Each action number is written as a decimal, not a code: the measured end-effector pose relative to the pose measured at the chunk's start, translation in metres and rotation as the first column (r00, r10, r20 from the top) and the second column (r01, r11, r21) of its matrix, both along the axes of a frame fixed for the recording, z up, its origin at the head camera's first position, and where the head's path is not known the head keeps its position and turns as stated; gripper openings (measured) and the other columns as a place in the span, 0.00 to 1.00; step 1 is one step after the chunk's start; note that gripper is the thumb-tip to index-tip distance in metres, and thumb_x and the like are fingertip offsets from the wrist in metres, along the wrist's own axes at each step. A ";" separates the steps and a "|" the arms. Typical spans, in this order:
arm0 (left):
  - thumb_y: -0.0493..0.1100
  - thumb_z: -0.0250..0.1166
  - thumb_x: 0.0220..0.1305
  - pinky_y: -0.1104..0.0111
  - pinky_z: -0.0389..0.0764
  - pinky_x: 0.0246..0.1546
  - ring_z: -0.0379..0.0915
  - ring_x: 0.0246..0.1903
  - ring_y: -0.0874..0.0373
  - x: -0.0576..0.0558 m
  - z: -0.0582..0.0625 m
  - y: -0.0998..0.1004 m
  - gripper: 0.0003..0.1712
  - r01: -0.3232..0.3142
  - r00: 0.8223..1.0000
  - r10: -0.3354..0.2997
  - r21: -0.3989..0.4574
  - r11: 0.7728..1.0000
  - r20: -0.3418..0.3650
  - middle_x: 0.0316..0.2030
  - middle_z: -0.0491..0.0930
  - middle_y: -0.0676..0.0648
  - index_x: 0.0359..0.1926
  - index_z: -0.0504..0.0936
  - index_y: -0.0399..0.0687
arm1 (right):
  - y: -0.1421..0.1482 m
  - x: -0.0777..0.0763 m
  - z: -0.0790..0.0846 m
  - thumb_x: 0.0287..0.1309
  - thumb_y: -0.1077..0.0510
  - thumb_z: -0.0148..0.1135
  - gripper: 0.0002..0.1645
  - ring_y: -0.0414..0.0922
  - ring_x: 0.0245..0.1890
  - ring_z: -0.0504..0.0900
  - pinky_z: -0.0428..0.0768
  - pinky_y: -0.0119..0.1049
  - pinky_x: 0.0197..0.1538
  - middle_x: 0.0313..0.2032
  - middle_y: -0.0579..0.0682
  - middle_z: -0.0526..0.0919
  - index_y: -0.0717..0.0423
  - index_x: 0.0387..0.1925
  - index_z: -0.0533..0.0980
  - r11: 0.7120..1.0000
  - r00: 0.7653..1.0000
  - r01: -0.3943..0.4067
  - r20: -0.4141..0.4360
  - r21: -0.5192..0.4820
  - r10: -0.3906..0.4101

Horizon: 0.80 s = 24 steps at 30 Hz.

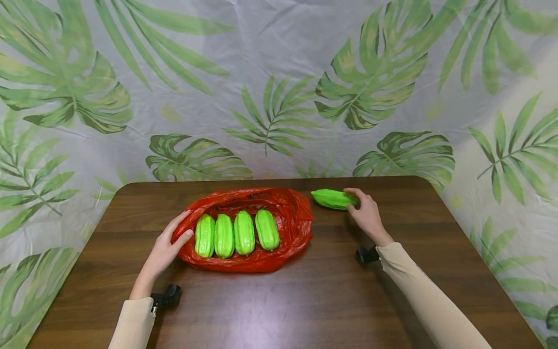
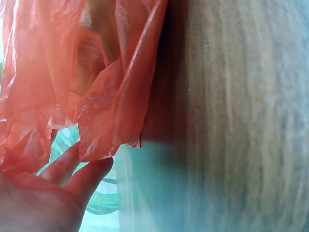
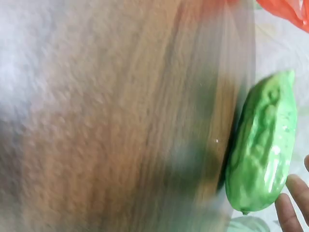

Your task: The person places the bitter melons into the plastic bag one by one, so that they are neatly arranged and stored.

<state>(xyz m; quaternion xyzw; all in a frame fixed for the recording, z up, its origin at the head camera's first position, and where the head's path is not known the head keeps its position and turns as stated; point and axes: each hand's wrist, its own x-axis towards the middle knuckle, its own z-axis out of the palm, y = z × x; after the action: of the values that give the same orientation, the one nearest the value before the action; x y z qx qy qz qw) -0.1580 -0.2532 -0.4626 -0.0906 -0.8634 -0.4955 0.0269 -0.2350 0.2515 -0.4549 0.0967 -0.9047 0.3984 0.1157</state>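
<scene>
A red plastic bag [image 1: 248, 264] lies spread on the table with its mouth up. Several green bitter gourds [image 1: 244, 232] sit side by side in it. My left hand [image 1: 167, 242] holds the bag's left rim, thumb over the edge; the left wrist view shows fingertips [image 2: 104, 166] against the red plastic. One more green bitter gourd [image 1: 329, 198] lies on its side to the right of the bag. At its right end is my right hand [image 1: 366, 213], thumb and fingers spread around the tip. In the right wrist view, the fingers [image 3: 287, 212] are beside that gourd's end.
The brown wooden table [image 1: 270, 310] has rounded far corners. Behind it hangs a pale cloth [image 1: 279, 58] printed with green leaves. A black wrist camera [image 1: 167, 295] is strapped to the left wrist, another black camera [image 1: 367, 254] to the right.
</scene>
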 end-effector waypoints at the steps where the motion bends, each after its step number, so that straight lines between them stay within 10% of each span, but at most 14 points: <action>1: 0.44 0.57 0.70 0.36 0.55 0.60 0.49 0.67 0.34 0.000 0.001 0.000 0.32 0.000 1.000 0.000 0.000 1.000 0.001 0.70 0.53 0.34 0.71 0.59 0.43 | -0.001 0.001 0.000 0.59 0.72 0.52 0.24 0.59 0.47 0.71 0.65 0.50 0.40 0.51 0.64 0.77 0.64 0.59 0.71 1.000 1.000 0.004 0.002 0.007 -0.004; 7: 0.41 0.57 0.69 0.36 0.54 0.60 0.49 0.67 0.34 0.001 0.004 0.001 0.33 0.007 1.000 -0.007 0.017 1.000 0.003 0.70 0.53 0.33 0.72 0.59 0.43 | -0.006 0.005 0.001 0.58 0.72 0.52 0.23 0.55 0.36 0.71 0.64 0.44 0.34 0.43 0.63 0.80 0.62 0.56 0.74 0.998 0.999 0.048 0.007 0.032 -0.049; 24: 0.43 0.57 0.70 0.37 0.54 0.60 0.49 0.67 0.34 0.001 0.000 -0.001 0.32 0.009 1.000 -0.009 0.016 1.000 -0.026 0.69 0.54 0.34 0.71 0.60 0.43 | -0.009 -0.005 -0.001 0.59 0.68 0.58 0.20 0.62 0.51 0.70 0.65 0.56 0.53 0.52 0.66 0.77 0.67 0.54 0.74 0.992 0.993 0.102 -0.046 -0.071 -0.105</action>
<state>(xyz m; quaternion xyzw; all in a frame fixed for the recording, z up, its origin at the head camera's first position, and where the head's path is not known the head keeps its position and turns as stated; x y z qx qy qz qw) -0.1567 -0.2538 -0.4623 -0.1006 -0.8587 -0.5012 0.0366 -0.2404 0.2421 -0.4556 0.0556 -0.8912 0.4200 0.1619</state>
